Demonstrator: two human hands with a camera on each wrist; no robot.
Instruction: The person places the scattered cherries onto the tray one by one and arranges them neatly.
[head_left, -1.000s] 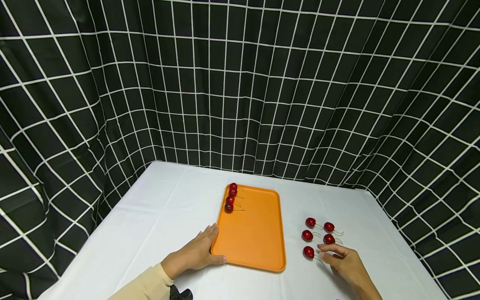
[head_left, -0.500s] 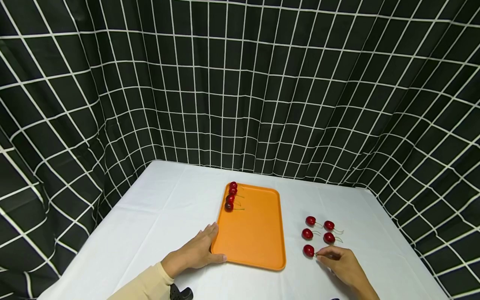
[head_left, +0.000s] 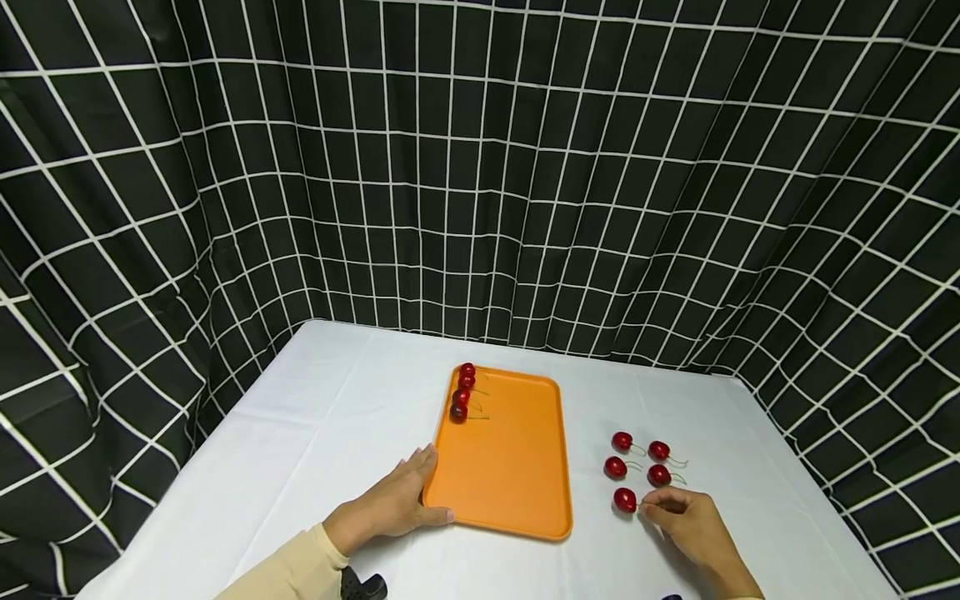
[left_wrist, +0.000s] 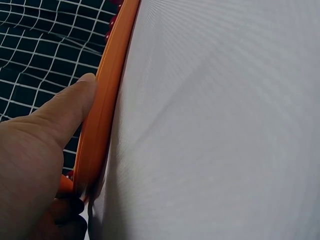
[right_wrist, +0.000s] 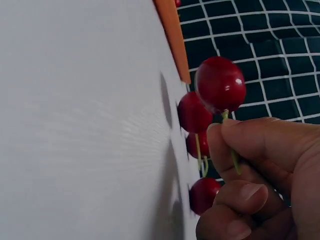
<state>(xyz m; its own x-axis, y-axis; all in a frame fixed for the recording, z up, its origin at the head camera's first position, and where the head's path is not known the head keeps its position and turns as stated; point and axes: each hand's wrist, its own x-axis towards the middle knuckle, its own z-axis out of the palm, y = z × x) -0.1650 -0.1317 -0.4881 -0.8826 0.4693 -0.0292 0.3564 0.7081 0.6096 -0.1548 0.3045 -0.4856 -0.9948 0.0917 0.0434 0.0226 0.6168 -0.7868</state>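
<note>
Pinching cherry (right_wrist: 220,84) by its stem (right_wrist: 235,162), right hand (head_left: 686,515), left hand (head_left: 396,498) spread against orange tray (head_left: 506,467)

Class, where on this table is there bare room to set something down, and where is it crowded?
Bare: the orange tray, from its four cherries to its right rim; the white cloth left of the tray, beyond the left hand. Crowded: around the right hand, pinching one cherry near four others.
</note>
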